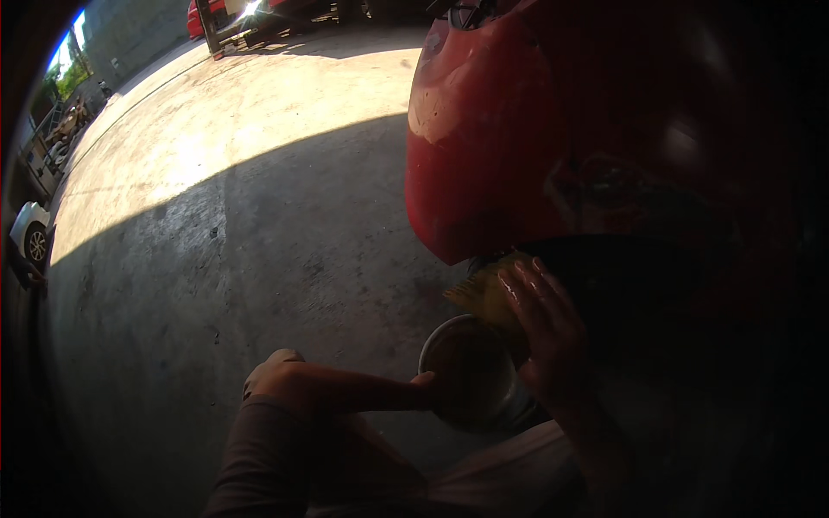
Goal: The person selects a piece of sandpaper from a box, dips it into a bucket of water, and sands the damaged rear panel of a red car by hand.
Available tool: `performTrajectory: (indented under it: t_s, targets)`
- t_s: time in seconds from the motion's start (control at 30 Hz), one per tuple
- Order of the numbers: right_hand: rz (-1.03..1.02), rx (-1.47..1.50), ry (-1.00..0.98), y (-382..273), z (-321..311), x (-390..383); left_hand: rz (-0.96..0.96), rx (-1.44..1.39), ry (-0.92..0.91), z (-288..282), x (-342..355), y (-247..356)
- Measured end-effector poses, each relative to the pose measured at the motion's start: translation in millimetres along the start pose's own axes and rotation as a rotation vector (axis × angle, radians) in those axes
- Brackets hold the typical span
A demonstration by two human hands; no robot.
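Note:
My left hand (423, 393) grips the rim of a round metal bowl (425, 358), its thumb over the left edge. The bowl's inside is dark, and I cannot make out what it holds. Above its right side, my right hand (546, 319) presses long, wet-looking fingers on a yellowish pad (485, 298), a sponge or a folded cloth. The pad sits just below the lower edge of a red car body panel (466, 181); whether it touches the panel is too dark to tell. A scuffed, patchy area (604, 177) marks the panel's shaded side.
My bent leg (268, 432) is at the lower left. Grey concrete floor (285, 224) spreads ahead, sunlit farther off. Another red vehicle (285, 17) stands at the back, a white car (33, 233) at the far left. Deep shadow hides the right side.

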State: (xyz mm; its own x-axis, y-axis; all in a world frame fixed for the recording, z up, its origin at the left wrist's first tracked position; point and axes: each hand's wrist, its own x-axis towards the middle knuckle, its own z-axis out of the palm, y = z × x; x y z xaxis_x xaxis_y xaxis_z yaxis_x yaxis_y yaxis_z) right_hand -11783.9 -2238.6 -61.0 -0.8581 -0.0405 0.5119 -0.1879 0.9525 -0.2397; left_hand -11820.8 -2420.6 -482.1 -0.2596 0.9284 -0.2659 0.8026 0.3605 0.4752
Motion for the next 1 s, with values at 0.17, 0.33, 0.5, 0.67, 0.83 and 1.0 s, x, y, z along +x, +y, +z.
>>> performTrajectory:
  t_s: [0.17,0.33,0.5,0.67,0.83,1.0]
  targets:
    - [-0.166,-0.618,0.210,-26,10,79,0.139,0.083,-0.150,-31,-4,-8]
    - [-0.068,-0.936,0.113,12,49,106,-0.060,-0.214,-0.028,-60,-10,-35]
    - [-0.020,-1.093,-0.099,37,50,98,0.051,-0.125,-0.156,-58,-21,-82]
    - [-0.012,-0.926,0.119,16,64,123,0.066,-0.030,-0.118,-70,-44,-146]
    - [0.013,-1.140,0.034,-22,116,234,0.006,0.285,-0.209,-98,-69,-171]
    - [0.067,-1.138,-0.078,-28,111,238,0.145,0.195,-0.294,-102,-71,-158]
